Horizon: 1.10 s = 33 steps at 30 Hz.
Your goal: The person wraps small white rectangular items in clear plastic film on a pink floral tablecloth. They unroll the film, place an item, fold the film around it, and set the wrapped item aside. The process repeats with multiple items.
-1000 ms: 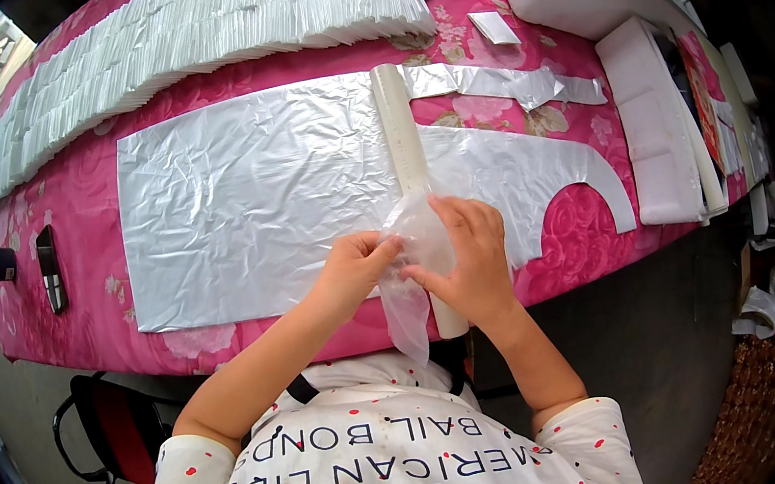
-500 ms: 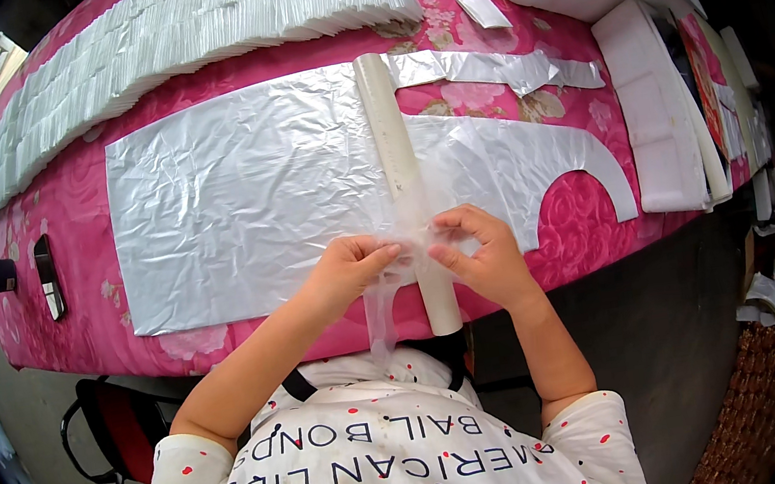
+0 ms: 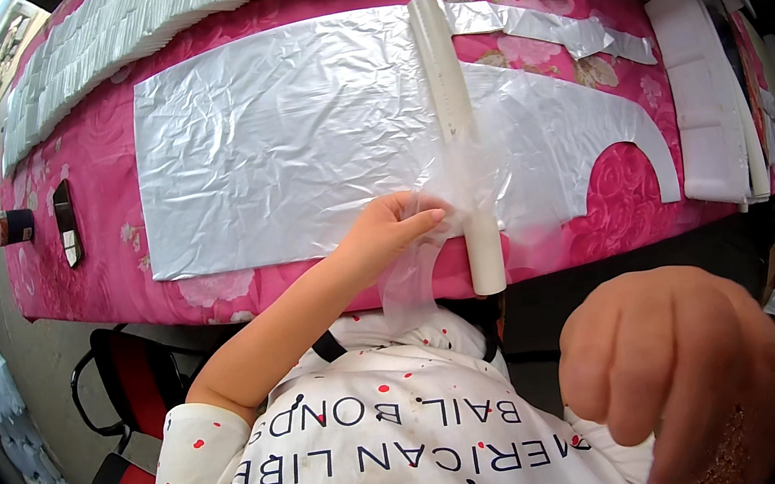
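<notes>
My left hand [image 3: 406, 221] pinches a thin clear plastic film [image 3: 412, 273] just left of the pale pipe's lower end. The film hangs over the table's near edge, and more of it spreads hazily across the pipe [image 3: 447, 85]. That pipe lies across a white plastic sheet [image 3: 285, 147], apron-like, with a curved cut-out and a strap-like strip at its right. Raised close to the camera at the lower right, my right hand [image 3: 670, 351] has its fingers curled in; whatever they may hold is hidden. It is well away from the sheet.
Rows of folded white plastic packets [image 3: 226, 12] line the far side of the pink flowered tablecloth [image 3: 88, 294]. A phone [image 3: 67, 224] and a dark jar [image 3: 5, 227] are at the left. White foam boxes [image 3: 699, 99] stand right; red-black chairs [image 3: 134, 377] stand below left.
My right hand has left the film and pipe and come up toward the camera, its fingers now curled. My left hand still pinches film beside the pipe. The whole view has shifted.
</notes>
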### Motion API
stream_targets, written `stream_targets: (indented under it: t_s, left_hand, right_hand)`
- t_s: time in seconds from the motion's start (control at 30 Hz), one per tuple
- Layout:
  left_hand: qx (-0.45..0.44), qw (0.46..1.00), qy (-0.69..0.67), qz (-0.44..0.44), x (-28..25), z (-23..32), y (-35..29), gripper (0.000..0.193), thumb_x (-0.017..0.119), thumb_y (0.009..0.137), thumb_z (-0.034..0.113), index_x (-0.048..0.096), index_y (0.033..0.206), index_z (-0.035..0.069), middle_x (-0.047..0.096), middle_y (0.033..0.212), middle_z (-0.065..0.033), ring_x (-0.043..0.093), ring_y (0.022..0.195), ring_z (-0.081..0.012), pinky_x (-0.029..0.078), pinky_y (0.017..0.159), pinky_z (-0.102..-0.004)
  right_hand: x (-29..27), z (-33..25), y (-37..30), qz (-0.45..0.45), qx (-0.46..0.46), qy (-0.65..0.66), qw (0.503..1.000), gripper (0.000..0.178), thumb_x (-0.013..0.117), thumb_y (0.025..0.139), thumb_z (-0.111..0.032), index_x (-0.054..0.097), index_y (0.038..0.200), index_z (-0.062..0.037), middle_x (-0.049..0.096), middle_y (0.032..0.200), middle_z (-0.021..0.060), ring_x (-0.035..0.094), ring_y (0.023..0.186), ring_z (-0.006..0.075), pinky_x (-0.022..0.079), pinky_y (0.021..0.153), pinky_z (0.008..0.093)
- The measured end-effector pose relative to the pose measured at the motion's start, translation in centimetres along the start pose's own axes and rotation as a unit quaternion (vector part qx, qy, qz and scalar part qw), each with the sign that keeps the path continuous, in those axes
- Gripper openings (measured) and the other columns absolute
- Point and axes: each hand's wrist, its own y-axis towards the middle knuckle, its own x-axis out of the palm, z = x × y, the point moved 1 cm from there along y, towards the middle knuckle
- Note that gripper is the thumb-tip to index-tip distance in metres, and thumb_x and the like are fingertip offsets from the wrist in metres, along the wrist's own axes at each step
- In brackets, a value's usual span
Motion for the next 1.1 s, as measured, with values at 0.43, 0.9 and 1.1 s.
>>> stream_targets:
  t_s: [0.43,0.9,1.1]
  left_hand:
    - [0.005,1.0,0.011,-0.001,-0.5,-0.9,-0.7,0.021,0.058,0.087,0.012,0.061,0.104,0.001,0.063,0.1,-0.0064,0.06,0.091,-0.013,0.05,0.079,-0.0275]
    - [-0.007,0.999,0.023,0.029,-1.1,-0.1,-1.9,0.025,0.051,0.09,0.013,0.058,0.11,0.0,0.061,0.107,-0.009,0.06,0.094,-0.0165,0.048,0.084,-0.0307]
    - [-0.004,0.994,0.087,0.064,-2.4,-1.0,-1.9,0.02,0.058,0.088,0.017,0.066,0.096,0.0,0.065,0.086,-0.0044,0.058,0.079,-0.0089,0.046,0.071,-0.0237]
  right_hand:
    - [0.3,0.9,0.7,-0.013,0.011,0.061,0.998,0.037,0.057,0.075,-0.003,0.056,0.112,-0.0019,0.056,0.08,0.0105,0.054,0.069,0.018,0.043,0.062,0.0284]
    - [-0.8,0.7,0.4,0.001,0.0,0.062,0.998,0.045,0.054,0.074,-0.005,0.051,0.119,-0.0012,0.055,0.072,0.0085,0.051,0.06,0.0156,0.042,0.057,0.0284]
    - [-7.5,6.4,-3.7,0.285,0.177,-0.328,0.883,0.05,0.055,0.078,-0.011,0.046,0.125,0.0025,0.058,0.098,0.0089,0.053,0.092,0.0157,0.04,0.086,0.0285]
